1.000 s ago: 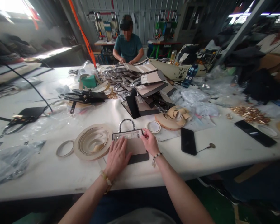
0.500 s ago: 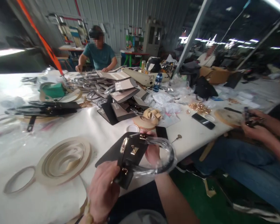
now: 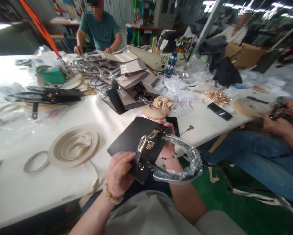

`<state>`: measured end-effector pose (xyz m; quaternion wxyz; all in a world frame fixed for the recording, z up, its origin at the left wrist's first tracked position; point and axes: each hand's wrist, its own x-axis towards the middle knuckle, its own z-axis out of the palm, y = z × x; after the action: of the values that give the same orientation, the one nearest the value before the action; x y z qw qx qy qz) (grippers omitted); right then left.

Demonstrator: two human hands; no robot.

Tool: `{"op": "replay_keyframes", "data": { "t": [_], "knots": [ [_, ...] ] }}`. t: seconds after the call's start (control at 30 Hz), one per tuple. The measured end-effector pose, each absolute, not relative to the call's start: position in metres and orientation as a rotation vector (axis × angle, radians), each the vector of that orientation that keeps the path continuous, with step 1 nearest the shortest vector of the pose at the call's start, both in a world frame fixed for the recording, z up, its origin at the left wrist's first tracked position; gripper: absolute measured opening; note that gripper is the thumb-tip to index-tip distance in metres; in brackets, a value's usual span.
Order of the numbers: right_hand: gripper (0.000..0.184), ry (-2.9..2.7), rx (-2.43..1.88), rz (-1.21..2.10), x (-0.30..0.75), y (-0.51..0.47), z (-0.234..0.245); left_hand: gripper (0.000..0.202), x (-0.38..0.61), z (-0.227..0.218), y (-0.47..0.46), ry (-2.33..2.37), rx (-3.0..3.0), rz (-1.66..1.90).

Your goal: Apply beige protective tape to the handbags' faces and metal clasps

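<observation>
Black handbag [image 3: 134,138] | left hand [image 3: 119,173] fingers clasping it | right hand [image 3: 167,140] fingers clasping it — strap coil [image 3: 74,147] beside

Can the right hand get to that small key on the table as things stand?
Probably yes, once it lets go. The right hand is holding the black bag panel, and the small key lies close by; only a flat black phone sits between them, low enough to pass over.

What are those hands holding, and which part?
A black handbag with a plastic-wrapped handle: the left hand grips its lower edge, and the right hand holds its upper edge from behind.
</observation>
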<state>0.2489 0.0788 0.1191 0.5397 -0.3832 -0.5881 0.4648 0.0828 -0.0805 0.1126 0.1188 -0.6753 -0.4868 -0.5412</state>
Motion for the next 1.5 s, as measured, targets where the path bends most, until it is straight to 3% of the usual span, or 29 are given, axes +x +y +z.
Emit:
{"op": "replay_keyframes", "data": {
  "t": [0.17,0.43,0.53,0.63,0.7,0.8,0.97,1.13,1.3,1.5],
  "knots": [
    [0.021,-1.137,-0.717,1.26,0.245,0.08,0.1,0.015,0.086,0.113,-0.078,-1.526,-1.877,-1.545],
    [0.033,-1.296,-0.917,1.292,0.233,0.102,0.054,0.024,0.044,0.099,-0.073,-1.577,-1.605,-1.378],
    [0.038,-1.437,-1.079,1.192,0.243,0.12,0.036,0.018,0.002,0.106,-0.068,-1.581,-1.461,-1.236],
    [0.03,-1.684,-1.103,1.02,0.246,0.14,0.027,0.013,-0.018,0.113,-0.066,-1.626,-1.492,-1.06],
    [0.024,-1.907,-1.06,0.845,0.237,0.153,0.027,0.018,-0.011,0.111,-0.067,-1.731,-1.632,-0.883],
    [0.03,-2.209,-1.004,0.616,0.214,0.172,0.033,0.027,0.021,0.097,-0.071,-1.904,-1.868,-0.598],
    [0.021,-2.395,-1.039,0.484,0.191,0.187,0.039,0.035,0.065,0.065,-0.079,-2.13,-1.936,-0.369],
    [0.005,-2.002,-0.907,0.767,0.209,0.173,0.05,0.034,0.088,0.057,-0.067,-2.289,-1.95,-0.401],
    [0.03,-1.555,-0.905,1.062,0.243,0.137,0.075,0.028,0.119,0.054,-0.022,-2.328,-2.047,-0.634],
    [0.039,-1.458,-0.917,1.077,0.275,0.098,0.095,0.018,0.116,0.063,-0.011,-2.232,-2.122,-1.053]
  ]
}}
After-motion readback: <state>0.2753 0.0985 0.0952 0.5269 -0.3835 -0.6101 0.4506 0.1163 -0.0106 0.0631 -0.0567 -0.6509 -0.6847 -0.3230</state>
